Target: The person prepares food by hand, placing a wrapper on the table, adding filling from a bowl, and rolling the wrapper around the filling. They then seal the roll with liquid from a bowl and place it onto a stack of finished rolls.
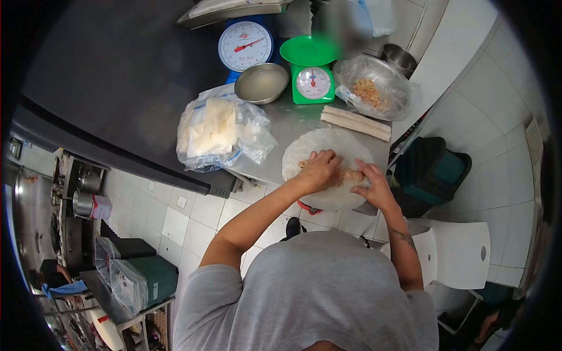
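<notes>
On the near end of the metal table lies a thin, round, pale wrapper sheet [304, 143], with a strip of minced filling [351, 175] across it. My left hand [321, 171] is on the filling with its fingers curled down over it, partly hiding the strip. At the strip's right end, my right hand [377, 186] has its thumb and fingers apart on either side of the filling. Just beyond the sheet are pale finished rolls [356, 122], side by side. A plastic-lined metal bowl [389, 73] behind them contains more minced filling [369, 93].
To the left, stacked wrapper sheets [212, 126] lie in an opened plastic bag. Behind are a metal bowl of cloudy liquid [261, 83], a green scale [312, 82] and a blue scale [246, 45]. A dark-green bin [433, 169] stands right of the table.
</notes>
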Demonstrator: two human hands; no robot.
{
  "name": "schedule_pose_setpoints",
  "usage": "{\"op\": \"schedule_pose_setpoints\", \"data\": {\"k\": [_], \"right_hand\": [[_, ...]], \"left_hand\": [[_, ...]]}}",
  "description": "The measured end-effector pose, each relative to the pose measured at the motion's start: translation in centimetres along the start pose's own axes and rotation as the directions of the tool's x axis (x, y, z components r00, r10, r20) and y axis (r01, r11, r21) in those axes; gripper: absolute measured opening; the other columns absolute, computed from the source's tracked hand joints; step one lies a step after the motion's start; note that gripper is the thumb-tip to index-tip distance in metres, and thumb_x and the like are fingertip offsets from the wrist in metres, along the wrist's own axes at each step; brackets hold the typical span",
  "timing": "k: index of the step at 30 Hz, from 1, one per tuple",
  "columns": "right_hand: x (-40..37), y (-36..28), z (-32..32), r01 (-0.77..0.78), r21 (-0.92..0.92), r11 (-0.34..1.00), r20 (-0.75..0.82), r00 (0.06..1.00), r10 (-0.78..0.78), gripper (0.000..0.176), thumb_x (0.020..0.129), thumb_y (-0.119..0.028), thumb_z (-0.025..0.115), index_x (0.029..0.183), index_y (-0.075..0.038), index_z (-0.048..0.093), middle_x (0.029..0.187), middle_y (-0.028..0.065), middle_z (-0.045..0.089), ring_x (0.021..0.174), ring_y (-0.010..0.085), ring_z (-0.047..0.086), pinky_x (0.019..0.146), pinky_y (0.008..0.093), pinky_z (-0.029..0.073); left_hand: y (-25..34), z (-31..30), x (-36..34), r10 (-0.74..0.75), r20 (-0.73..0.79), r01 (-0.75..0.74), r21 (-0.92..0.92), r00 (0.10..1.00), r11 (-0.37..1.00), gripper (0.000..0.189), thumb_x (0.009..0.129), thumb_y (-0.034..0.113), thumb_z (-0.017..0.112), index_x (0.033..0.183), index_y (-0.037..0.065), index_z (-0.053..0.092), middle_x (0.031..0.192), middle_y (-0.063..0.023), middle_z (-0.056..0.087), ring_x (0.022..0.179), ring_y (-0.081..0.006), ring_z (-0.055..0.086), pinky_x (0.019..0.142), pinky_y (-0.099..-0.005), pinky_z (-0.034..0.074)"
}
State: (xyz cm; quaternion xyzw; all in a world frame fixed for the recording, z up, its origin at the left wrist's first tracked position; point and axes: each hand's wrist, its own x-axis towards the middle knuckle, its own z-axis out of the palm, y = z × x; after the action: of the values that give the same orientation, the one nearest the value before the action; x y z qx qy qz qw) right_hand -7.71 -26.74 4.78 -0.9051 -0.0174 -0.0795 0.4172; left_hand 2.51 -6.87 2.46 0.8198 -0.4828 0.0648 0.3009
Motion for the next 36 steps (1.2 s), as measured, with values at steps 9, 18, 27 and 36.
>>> {"op": "schedule_pose_setpoints", "data": {"k": [9,18,27,36], "right_hand": [[-0.4,2.9,1.1,0.067,-0.005,0.998,-0.065,0.996,-0.067,0.032,0.073,-0.002,0.074,0.104,-0.006,0.069,0.104,0.0121,0.062,0.1,0.0302,0.057,0.089,0.0381,0.046],[-0.2,4.5,0.4,0.065,-0.139,0.988,0.074,0.996,-0.055,0.05,0.07,-0.01,0.079,0.117,-0.004,0.064,0.112,0.0124,0.059,0.107,0.0317,0.054,0.092,0.0376,0.045],[0.5,2.4,2.0,0.077,-0.13,0.988,0.037,0.997,-0.073,0.041,0.074,-0.008,0.076,0.114,-0.004,0.066,0.11,0.0137,0.061,0.104,0.0315,0.057,0.089,0.0369,0.047],[1.1,1.4,3.0,0.112,-0.142,0.983,0.024,0.994,-0.11,0.029,0.075,-0.011,0.074,0.103,-0.005,0.07,0.101,0.0092,0.063,0.098,0.0284,0.058,0.086,0.0369,0.048]], "left_hand": [[0.5,1.8,0.2,0.045,0.029,-0.048,0.117,0.999,0.992,0.036,0.073,0.021,0.072,0.103,0.004,0.062,0.099,-0.0085,0.054,0.098,-0.028,0.052,0.082,-0.0421,0.038],[1.2,2.3,0.7,0.061,0.146,-0.071,0.066,0.987,0.995,0.048,0.072,0.025,0.075,0.113,0.006,0.06,0.105,-0.0101,0.054,0.1,-0.0294,0.053,0.085,-0.042,0.039],[-1.3,0.3,-1.2,-0.055,0.251,0.017,0.149,0.966,0.989,0.045,0.072,0.024,0.076,0.111,0.008,0.061,0.106,-0.0108,0.053,0.104,-0.0291,0.051,0.088,-0.0409,0.038],[-3.1,-1.8,-1.8,-0.052,0.166,0.041,0.072,0.985,0.997,0.038,0.074,0.021,0.076,0.107,0.011,0.064,0.104,-0.0067,0.055,0.101,-0.0266,0.053,0.086,-0.0404,0.039]]}}
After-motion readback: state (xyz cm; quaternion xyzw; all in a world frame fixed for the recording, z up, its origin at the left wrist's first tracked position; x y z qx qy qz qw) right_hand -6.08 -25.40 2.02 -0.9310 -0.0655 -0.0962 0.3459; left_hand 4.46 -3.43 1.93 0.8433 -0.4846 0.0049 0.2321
